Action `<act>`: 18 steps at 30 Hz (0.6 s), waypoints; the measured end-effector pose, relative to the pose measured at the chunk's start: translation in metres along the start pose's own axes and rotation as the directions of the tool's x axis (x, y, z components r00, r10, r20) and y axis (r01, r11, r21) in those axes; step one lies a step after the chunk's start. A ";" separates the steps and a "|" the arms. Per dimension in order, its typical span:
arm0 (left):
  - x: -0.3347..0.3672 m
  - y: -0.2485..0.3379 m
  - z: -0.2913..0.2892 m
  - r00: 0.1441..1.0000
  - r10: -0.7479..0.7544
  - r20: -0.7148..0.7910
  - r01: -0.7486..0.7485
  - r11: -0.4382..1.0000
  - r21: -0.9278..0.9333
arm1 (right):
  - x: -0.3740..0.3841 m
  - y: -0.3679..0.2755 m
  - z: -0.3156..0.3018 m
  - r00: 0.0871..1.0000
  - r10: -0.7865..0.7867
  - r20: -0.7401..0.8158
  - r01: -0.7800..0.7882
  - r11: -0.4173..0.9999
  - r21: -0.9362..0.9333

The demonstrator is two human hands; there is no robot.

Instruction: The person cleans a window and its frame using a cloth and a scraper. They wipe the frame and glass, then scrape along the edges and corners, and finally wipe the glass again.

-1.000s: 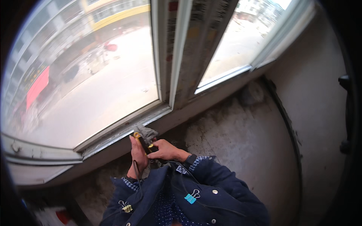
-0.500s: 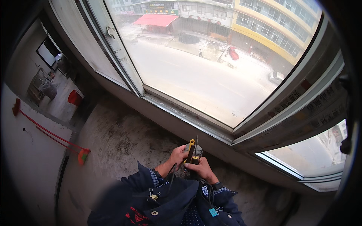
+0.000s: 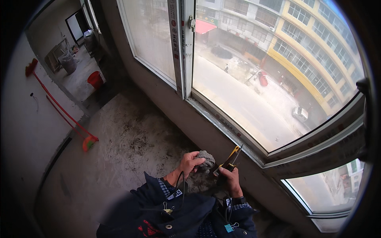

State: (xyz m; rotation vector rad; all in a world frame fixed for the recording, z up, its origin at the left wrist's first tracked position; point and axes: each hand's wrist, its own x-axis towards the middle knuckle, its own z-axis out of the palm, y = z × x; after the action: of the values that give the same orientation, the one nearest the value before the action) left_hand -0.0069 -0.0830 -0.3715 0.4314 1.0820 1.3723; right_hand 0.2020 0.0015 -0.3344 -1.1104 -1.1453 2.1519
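Note:
A crumpled grey rag (image 3: 206, 159) is pinched in my left hand (image 3: 188, 163), in front of my chest and below the window sill. Just to its right, my right hand (image 3: 231, 179) is wrapped round a small bundle of tools. In the bundle I see a slim yellow-and-black tool (image 3: 232, 154) with a hole at its tip, perhaps a utility knife, and a screwdriver (image 3: 238, 154) with a thin dark shaft pointing up. Their lower ends are hidden by my fingers. The two hands are apart, with a small gap between rag and tools.
A window sill (image 3: 222, 121) and white frame run ahead, with a latch (image 3: 192, 23) on the sash. At the left, a red-handled broom (image 3: 59, 95) leans on the wall. A red bucket (image 3: 95, 79) stands by the doorway. The concrete floor (image 3: 131, 135) shows dark smudges.
My hands have drawn apart: the tools have moved right with my right hand, the rag stays in my left. The view has turned, shifting the window rightward.

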 end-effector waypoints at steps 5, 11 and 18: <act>-0.023 0.044 -0.027 0.989 -0.001 0.147 -0.008 0.998 0.058 | 0.011 0.012 0.028 0.998 -0.015 0.065 0.013 0.999 0.031; -0.030 0.101 -0.029 0.922 0.066 0.383 0.002 0.985 -0.174 | 0.033 -0.001 0.067 0.980 -0.038 0.194 0.034 0.999 0.021; -0.004 0.131 -0.032 0.917 0.110 0.383 -0.049 0.985 -0.165 | 0.042 -0.021 0.089 0.980 -0.023 0.199 0.026 1.000 -0.010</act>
State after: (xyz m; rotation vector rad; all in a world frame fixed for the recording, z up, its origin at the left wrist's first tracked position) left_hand -0.1063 -0.0690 -0.2815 0.6134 0.6314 1.3564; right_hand 0.1058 0.0008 -0.3066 -0.8959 -1.2533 2.2799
